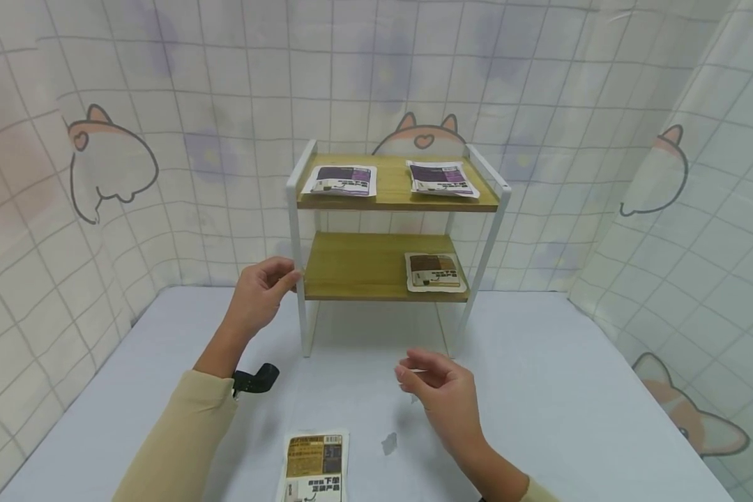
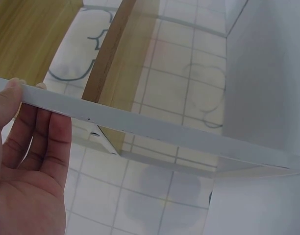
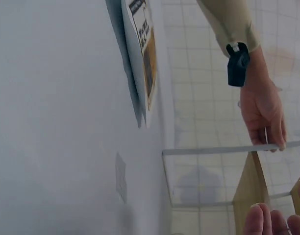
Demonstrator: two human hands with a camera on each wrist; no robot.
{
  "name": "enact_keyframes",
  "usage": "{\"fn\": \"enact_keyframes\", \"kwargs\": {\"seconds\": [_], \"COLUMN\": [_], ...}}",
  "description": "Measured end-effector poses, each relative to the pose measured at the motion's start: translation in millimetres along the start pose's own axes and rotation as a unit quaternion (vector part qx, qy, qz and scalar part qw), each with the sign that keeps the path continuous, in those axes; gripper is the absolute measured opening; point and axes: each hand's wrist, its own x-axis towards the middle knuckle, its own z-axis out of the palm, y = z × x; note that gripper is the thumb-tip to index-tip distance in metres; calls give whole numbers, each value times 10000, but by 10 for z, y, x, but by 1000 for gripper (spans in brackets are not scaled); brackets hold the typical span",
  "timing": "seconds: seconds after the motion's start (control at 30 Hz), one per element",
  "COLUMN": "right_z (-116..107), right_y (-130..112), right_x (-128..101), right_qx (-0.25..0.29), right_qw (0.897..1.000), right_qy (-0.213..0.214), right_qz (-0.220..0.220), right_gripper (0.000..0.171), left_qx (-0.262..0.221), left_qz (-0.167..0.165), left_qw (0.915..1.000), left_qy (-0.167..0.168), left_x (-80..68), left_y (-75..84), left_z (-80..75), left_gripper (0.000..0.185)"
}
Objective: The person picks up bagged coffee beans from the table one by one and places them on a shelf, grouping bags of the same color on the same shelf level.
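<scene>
A small two-tier shelf with wooden boards (image 1: 358, 265) and white metal legs stands on the white table. My left hand (image 1: 260, 293) pinches its front left post (image 2: 140, 125), thumb on one side and fingers on the other. Low in front of the shelf, my right hand (image 1: 442, 394) hovers with loosely bent fingers and nothing between them. Two purple-and-white packets, one at left (image 1: 341, 181) and one at right (image 1: 442, 179), lie on the top board. On the lower board's right side lies a brown-and-white packet (image 1: 436, 272).
Another brown-and-white packet (image 1: 316, 467) lies flat on the table (image 1: 539, 390) near its front edge. A small greyish scrap or mark (image 1: 389, 443) shows to its right. Behind the shelf hangs a checked curtain (image 1: 238, 139) with cartoon animals.
</scene>
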Motion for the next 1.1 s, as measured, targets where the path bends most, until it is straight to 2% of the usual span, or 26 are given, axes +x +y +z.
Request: {"fn": "enact_keyframes", "kwargs": {"seconds": [0.17, 0.37, 0.57, 0.73, 0.97, 1.1], "right_z": [86, 165, 222, 246, 321, 343], "right_y": [-12, -2, 74, 117, 98, 68], "right_x": [-184, -379, -512, -604, -659, -667], "right_qx": [395, 767, 628, 442, 227, 163], "right_qw": [9958, 9795, 9640, 9503, 9264, 9187], "right_qy": [-554, -1267, -1856, -2328, -2472, -2451], "right_qz": [609, 1368, 1797, 2021, 2833, 3094], "right_gripper": [40, 50, 58, 57, 55, 56], "left_qx": [-29, 15, 6, 55, 42, 67], "left_qz": [-5, -9, 26, -32, -3, -9], "left_qw": [10000, 10000, 10000, 10000, 10000, 10000], "left_qy": [-31, -39, -15, -20, 21, 34], "left_x": [-7, -19, -1, 1, 2, 2], "left_y": [5, 0, 3, 9, 14, 24], "left_z": [-6, -15, -7, -2, 0, 0], "left_gripper": [28, 29, 28, 28, 26, 25]}}
